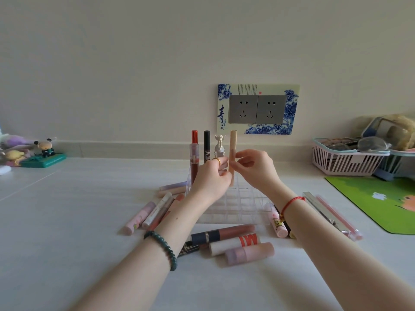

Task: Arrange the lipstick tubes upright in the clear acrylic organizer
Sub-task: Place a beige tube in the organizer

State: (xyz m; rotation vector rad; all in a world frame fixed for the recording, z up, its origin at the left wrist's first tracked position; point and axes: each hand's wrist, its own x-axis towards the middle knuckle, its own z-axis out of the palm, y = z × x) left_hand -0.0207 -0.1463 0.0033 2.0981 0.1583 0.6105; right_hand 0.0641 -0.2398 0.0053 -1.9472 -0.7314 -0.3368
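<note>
Beige lipstick tube looks light, rigid, slick: left hand and right hand both pinch its midsection upright over the acrylic organizer's back row; grip low, keep vertical.

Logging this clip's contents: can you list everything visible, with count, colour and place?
organizer: one, clear, table centre
upright tubes: four, red, black, silver, beige, organizer's back row
loose tubes: about fifteen, pinks, browns, black, lying around the organizer
table: one, white
socket plate: one, blue-white frame, wall
figurines: several, far left
baskets: two, pink and blue, far right
mat: one, green, right
left hand: ring, green bracelet, pinching the beige tube
right hand: red cord, on the same tube
</note>
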